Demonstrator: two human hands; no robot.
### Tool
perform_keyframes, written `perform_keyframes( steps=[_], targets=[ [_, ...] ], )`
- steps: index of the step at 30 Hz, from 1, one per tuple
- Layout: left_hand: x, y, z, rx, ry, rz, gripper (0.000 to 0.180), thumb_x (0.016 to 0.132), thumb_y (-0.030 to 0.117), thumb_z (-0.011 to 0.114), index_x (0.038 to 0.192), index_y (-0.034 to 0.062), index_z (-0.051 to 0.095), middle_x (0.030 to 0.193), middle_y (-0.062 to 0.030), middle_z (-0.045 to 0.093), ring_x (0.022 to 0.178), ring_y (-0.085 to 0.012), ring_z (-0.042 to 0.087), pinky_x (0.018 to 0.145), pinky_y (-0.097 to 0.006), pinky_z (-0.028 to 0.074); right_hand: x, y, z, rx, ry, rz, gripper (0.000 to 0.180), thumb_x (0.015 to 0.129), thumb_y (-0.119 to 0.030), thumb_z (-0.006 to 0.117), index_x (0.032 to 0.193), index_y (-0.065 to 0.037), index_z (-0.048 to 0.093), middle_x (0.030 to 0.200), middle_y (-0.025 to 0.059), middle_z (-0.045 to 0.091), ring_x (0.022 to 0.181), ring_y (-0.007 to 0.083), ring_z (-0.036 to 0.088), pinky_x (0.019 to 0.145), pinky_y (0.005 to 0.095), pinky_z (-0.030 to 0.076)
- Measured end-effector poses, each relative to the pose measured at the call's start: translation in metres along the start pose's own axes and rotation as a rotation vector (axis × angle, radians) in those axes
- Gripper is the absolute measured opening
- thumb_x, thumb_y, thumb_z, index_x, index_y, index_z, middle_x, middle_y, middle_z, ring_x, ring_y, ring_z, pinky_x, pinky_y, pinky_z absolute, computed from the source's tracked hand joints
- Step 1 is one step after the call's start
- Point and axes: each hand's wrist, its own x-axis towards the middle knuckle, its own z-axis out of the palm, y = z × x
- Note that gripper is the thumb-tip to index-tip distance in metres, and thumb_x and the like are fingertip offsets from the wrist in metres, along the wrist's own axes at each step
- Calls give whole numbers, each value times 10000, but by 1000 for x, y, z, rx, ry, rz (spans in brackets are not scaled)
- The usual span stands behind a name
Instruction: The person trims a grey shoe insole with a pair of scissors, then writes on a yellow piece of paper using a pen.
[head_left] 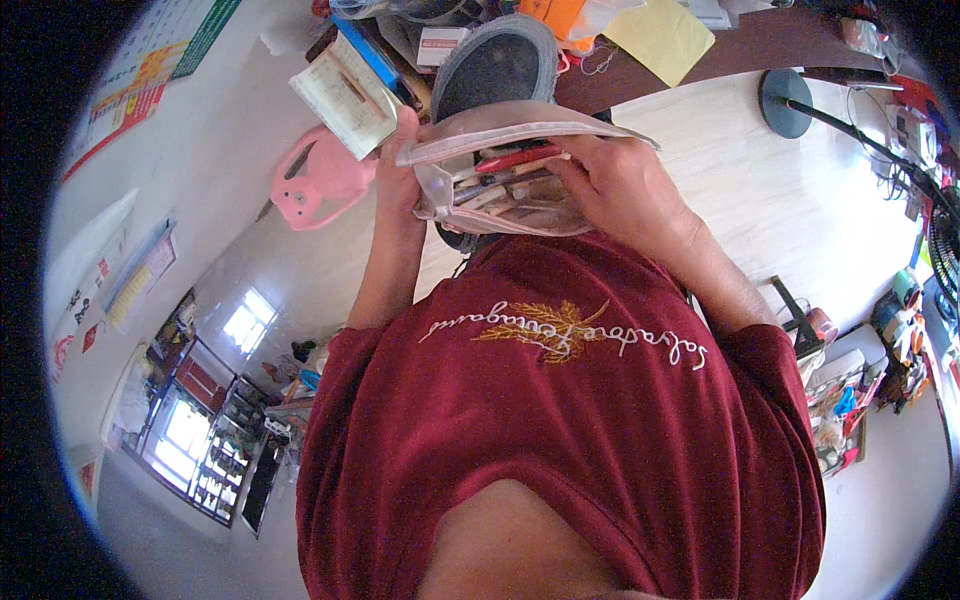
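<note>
Pink handle: pink plastic handle-shaped thing (318, 183) on the pale floor, left of the hands, apart from them.
Booklet: cream paper booklet (347, 97) w/ printed lines, up by left hand's fingertips; can't tell if it's gripped.
Left hand: left hand (400, 170) closed round left end of a clear plastic zip pouch (510, 175), thumb side on its rim.
Pouch: held up in front of chest, between both hands, mouth spread open; red pen (520, 157) and other pens/pencils lie inside.
Right hand: right hand (615, 190) pinching pouch's right side, fingers curled over the open edge.
Shoe: grey shoe (495, 65) just beyond pouch.
Counter: light wood counter (800, 200) to the right; black round lamp base (785, 103) near its far edge.
</note>
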Motion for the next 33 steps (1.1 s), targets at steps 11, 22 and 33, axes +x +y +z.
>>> perform_keyframes(
  steps=[11,22,33],
  targets=[
    [5,-1,-4,-1,-97,-73,656,890,505,436,1059,-120,543,991,-190,619,859,-225,614,752,-313,492,1,-1,-5,-104,63,-34,216,815,-176,588,984,-43,603,830,168,618,753,345,600,665,407,495],
    [11,-7,0,-20,-118,-28,649,902,475,432,1109,-137,494,1050,-229,591,927,-266,603,812,-345,488,1,4,-7,-187,124,-169,206,769,-102,598,973,-91,626,870,90,602,786,268,615,670,351,514],
    [3,1,21,21,-38,-35,632,887,498,456,1088,-97,526,1012,-186,609,880,-230,614,766,-317,500,9,7,-7,-35,57,-230,182,734,-59,624,912,-82,597,922,81,545,861,269,587,728,351,496]
  ],
)
